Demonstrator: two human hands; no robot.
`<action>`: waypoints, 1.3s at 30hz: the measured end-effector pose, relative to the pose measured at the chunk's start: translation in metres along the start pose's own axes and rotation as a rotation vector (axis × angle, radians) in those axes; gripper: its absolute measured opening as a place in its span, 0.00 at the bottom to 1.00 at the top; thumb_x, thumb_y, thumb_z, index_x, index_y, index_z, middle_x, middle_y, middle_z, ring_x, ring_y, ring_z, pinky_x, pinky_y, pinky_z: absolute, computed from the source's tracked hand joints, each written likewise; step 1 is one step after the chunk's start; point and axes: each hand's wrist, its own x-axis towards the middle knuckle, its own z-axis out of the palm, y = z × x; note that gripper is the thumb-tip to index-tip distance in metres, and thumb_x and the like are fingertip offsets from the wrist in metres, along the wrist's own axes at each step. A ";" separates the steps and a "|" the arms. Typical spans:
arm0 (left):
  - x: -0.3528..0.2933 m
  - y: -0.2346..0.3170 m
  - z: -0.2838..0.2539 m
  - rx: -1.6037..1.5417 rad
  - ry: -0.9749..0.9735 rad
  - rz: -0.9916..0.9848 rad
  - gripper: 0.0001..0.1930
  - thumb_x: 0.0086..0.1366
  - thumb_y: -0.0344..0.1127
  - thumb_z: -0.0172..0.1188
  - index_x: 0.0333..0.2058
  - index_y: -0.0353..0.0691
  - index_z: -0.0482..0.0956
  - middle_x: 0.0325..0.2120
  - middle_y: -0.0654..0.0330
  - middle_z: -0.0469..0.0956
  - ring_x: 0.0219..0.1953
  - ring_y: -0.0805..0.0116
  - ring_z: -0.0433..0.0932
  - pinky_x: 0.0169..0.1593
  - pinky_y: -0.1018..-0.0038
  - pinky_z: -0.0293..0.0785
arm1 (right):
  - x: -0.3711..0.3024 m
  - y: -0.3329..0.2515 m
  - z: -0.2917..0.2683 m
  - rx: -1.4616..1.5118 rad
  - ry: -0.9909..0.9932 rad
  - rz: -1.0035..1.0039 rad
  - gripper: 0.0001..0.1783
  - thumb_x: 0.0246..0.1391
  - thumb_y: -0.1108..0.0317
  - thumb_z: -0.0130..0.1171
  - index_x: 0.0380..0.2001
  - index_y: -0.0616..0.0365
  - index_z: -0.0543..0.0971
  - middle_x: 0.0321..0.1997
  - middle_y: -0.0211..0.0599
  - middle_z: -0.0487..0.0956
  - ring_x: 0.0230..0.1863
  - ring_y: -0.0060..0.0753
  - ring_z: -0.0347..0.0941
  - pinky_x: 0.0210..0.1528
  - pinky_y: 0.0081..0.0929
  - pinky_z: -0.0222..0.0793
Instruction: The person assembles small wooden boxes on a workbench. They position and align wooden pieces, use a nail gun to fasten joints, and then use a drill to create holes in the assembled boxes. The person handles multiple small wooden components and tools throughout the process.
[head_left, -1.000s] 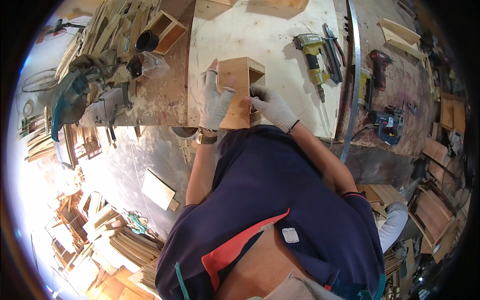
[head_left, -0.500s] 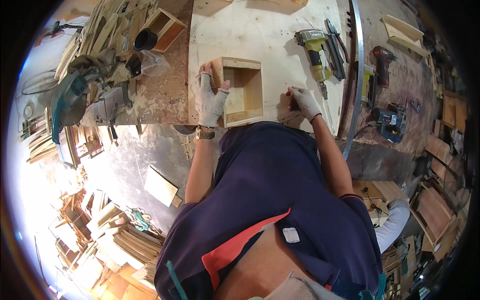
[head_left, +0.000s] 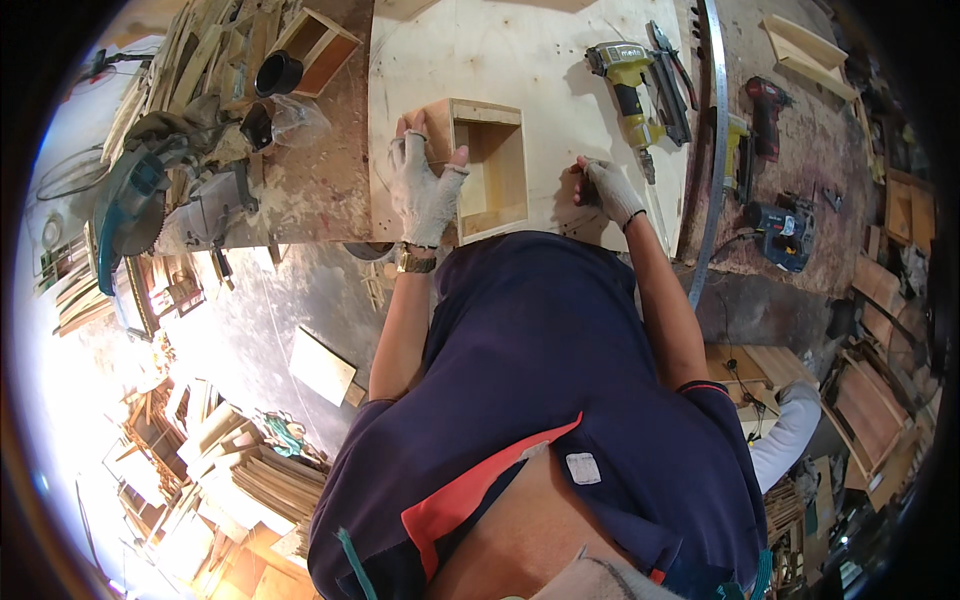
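An open wooden box (head_left: pixel 492 172), a small frame with a back panel, lies on the pale plywood sheet (head_left: pixel 560 70) close to my body. My left hand (head_left: pixel 425 195), in a fingerless-tip work glove, grips the box's left wall: fingers lie against its outer side and the thumb reaches to the rim. To the right of the box, my gloved right hand (head_left: pixel 611 193) rests near the sheet with its fingers curled together. Whatever it may hold is hidden. Beyond it lies a yellow-green air nailer (head_left: pixel 632 95), apart from both hands.
A long metal ruler (head_left: pixel 716 130) runs along the sheet's right side. Past it lie a red-black drill (head_left: pixel 767 115) and a blue jigsaw (head_left: pixel 785 237). A mitre saw (head_left: pixel 140 205) stands left, near a black cup (head_left: pixel 279 74). Another person's sleeve (head_left: pixel 785 440) shows lower right.
The view has shifted slightly. My left hand has slid a little along the box, and more of the box's left outer wall shows. The right hand stays curled in nearly the same place.
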 end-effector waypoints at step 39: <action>-0.010 0.050 0.032 0.247 0.034 0.066 0.47 0.58 0.55 0.74 0.71 0.42 0.66 0.69 0.37 0.60 0.67 0.37 0.63 0.67 0.47 0.64 | -0.004 -0.001 0.002 0.010 -0.011 0.003 0.23 0.70 0.50 0.61 0.41 0.64 0.80 0.22 0.36 0.79 0.21 0.32 0.78 0.28 0.33 0.80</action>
